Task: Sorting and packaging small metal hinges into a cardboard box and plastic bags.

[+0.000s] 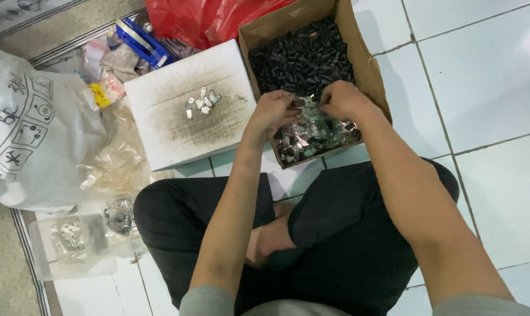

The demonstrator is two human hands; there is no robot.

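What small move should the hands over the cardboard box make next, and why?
Probably carry the piece to the white block: both hands, left hand and right hand, meet over the cardboard box of small parts, and a small pile of metal pieces already lies there.

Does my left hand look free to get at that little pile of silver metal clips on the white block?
Probably yes. The left hand is over the brown cardboard box, right beside the white block, and nothing stands between it and the small pile of silver metal clips.
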